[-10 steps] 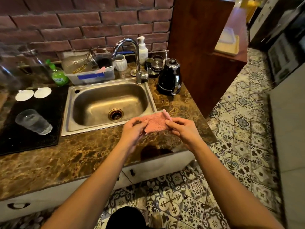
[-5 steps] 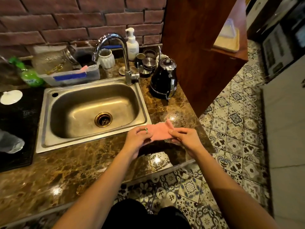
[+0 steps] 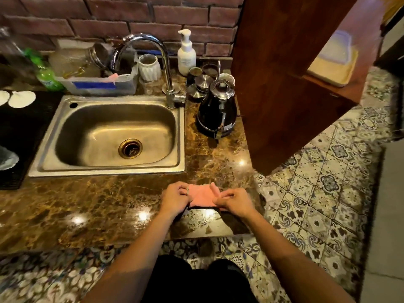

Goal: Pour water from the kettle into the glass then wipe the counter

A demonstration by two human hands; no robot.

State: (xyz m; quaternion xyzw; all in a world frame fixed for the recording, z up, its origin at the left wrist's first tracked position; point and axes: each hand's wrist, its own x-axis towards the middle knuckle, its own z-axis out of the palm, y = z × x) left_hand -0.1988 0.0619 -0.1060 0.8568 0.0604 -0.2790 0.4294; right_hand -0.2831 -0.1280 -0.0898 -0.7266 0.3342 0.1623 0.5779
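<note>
Brown marbled stone is forming the tabletop (image 3: 91, 206), which is filling the left and middle of the view and shining with small light spots. Sitting in it, toward ten o'clock from the hands, is a stainless steel sink (image 3: 181, 136), with a curved chrome faucet (image 3: 161, 53) rising at its back right corner. At the left edge a black mat (image 3: 28, 125) is lying beside the sink, and the rim of the glass (image 3: 6, 158) is just showing on it at nine o'clock. Standing at one o'clock from the hands, just right of the sink, is the black electric kettle (image 3: 216, 110), upright with its steel lid on. Behind it, at twelve o'clock, a white pump bottle (image 3: 186, 53) is standing against the brick wall. Near the front edge of the tabletop, the left hand (image 3: 175, 199) and the right hand (image 3: 235, 202) are both pinching a small pink cloth (image 3: 201, 195) stretched between them, fingers closed on its left and right ends. Whether the cloth is touching the stone I cannot tell.
</note>
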